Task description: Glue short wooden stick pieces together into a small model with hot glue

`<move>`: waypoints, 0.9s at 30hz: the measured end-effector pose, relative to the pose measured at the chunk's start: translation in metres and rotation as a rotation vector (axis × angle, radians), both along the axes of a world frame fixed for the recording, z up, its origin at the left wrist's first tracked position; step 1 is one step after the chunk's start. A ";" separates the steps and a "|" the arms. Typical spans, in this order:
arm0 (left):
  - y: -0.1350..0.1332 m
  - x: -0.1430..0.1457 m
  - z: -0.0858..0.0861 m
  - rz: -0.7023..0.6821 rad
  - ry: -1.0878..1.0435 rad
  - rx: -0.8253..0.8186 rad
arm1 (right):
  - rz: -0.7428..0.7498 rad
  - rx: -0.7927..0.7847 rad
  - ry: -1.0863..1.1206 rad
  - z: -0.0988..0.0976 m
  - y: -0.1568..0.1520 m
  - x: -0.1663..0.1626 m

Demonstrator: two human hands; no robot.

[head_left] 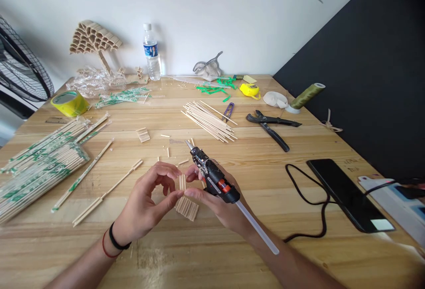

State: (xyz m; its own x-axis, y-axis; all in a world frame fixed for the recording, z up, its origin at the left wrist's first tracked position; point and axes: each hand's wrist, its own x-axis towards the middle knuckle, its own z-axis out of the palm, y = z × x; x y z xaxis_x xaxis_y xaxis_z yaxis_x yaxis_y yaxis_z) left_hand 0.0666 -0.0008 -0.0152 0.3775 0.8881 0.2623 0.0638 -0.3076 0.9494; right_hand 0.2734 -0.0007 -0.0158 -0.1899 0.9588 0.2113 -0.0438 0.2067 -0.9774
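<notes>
My left hand and my right hand meet over the wooden table, pinching a short bundle of cut wooden sticks upright between their fingertips. My right hand also grips a black hot glue gun, nozzle pointing up and away, a clear glue stick trailing from its back. Just below the hands, a small panel of glued short sticks lies flat on the table. Red and black bands circle my left wrist.
Wrapped chopstick packs lie at the left, loose bare sticks in the middle. Black pliers, a phone with a black cable, yellow tape, a water bottle and a wooden tree model stand around.
</notes>
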 end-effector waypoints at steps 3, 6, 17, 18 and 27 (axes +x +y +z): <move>0.001 0.000 0.000 0.005 0.019 0.000 | 0.009 -0.010 0.022 -0.002 -0.001 0.000; 0.001 0.000 0.000 0.004 0.030 0.002 | 0.010 -0.015 0.000 -0.003 -0.001 0.001; 0.002 0.000 0.003 0.010 0.070 0.022 | -0.035 0.062 -0.178 0.001 -0.002 0.004; 0.002 0.001 0.003 0.018 0.078 0.021 | -0.045 0.053 -0.187 0.001 -0.002 0.004; 0.000 0.000 0.003 0.046 0.092 0.026 | -0.044 -0.019 -0.167 -0.001 -0.002 0.002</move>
State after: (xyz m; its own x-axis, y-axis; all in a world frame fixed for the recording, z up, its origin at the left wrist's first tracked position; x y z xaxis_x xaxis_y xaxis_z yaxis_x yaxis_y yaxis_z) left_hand 0.0664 -0.0007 -0.0121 0.3600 0.8984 0.2513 0.1653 -0.3266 0.9306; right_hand 0.2757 -0.0024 -0.0164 -0.1790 0.9704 0.1618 0.1284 0.1861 -0.9741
